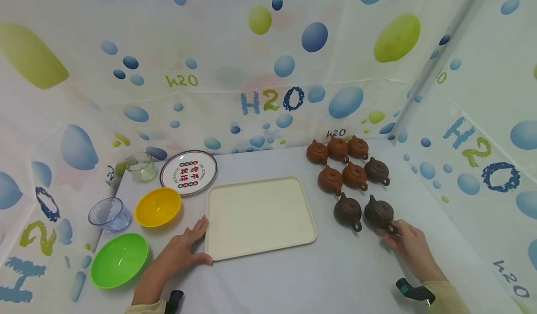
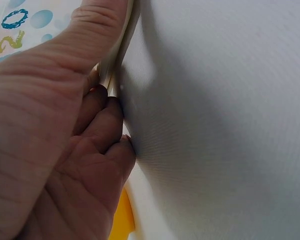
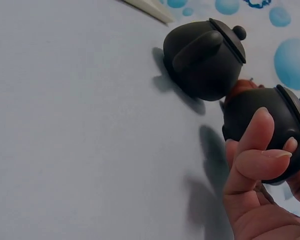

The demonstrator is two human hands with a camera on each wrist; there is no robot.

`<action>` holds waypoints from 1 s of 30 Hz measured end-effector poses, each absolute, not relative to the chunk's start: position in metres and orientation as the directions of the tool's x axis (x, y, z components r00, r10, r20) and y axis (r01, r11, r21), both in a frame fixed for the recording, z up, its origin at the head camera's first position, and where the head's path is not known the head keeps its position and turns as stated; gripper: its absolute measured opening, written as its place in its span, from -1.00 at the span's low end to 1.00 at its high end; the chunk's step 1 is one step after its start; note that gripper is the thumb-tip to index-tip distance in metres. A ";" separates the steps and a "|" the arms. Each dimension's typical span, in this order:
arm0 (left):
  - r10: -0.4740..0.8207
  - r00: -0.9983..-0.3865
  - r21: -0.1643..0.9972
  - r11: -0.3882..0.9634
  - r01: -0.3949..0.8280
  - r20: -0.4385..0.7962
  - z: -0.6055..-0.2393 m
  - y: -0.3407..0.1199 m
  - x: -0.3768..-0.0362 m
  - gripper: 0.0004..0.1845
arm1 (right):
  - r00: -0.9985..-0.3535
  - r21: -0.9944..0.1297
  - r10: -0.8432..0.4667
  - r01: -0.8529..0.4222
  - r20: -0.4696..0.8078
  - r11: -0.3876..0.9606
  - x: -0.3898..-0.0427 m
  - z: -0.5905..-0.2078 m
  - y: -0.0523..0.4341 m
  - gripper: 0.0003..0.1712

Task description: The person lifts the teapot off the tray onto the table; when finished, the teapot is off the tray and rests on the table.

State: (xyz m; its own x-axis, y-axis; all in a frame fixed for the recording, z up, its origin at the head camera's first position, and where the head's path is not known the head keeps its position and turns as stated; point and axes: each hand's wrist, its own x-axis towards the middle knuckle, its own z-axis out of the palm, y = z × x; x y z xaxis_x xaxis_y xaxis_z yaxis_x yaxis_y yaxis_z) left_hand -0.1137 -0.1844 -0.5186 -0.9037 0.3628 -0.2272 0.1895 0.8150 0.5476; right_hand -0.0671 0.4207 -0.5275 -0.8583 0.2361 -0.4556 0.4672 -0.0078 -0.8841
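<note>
My right hand (image 1: pixel 413 246) pinches the handle of a dark brown teapot (image 1: pixel 379 212) at the right of the table. In the right wrist view, that hand's fingers (image 3: pixel 262 162) lie about the handle of this teapot (image 3: pixel 245 110). Just left of it sits another dark teapot (image 1: pixel 347 211), apart from the hand. My left hand (image 1: pixel 180 251) rests against the left edge of a cream rectangular tray (image 1: pixel 312 234), with its thumb at the near left corner. The left wrist view shows the fingers (image 2: pixel 107 122) beside the tray's rim.
Behind the held teapot stand a third dark teapot (image 1: pixel 376 171) and several reddish-brown teapots (image 1: pixel 330 180). Around the left hand are a green bowl (image 1: pixel 119 260), a yellow bowl (image 1: pixel 158 206), a bluish glass (image 1: pixel 111 215), a greenish glass (image 1: pixel 141 167) and a printed plate (image 1: pixel 169 174).
</note>
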 end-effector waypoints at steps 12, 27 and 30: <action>0.364 -0.902 0.552 0.813 0.185 -0.233 -0.519 -0.186 -0.113 0.28 | -0.875 -0.898 0.232 0.439 -0.425 0.010 -0.084 -0.534 0.416 -0.53; 0.369 -0.908 0.557 0.804 0.207 -0.196 -0.525 -0.181 -0.118 0.28 | -0.880 -0.817 0.177 0.475 -0.441 0.327 -0.081 -0.520 0.432 -0.37; 0.368 -0.909 0.556 0.805 0.206 -0.196 -0.524 -0.181 -0.117 0.27 | -0.863 -0.782 0.181 0.504 -0.472 0.367 -0.080 -0.520 0.435 -0.26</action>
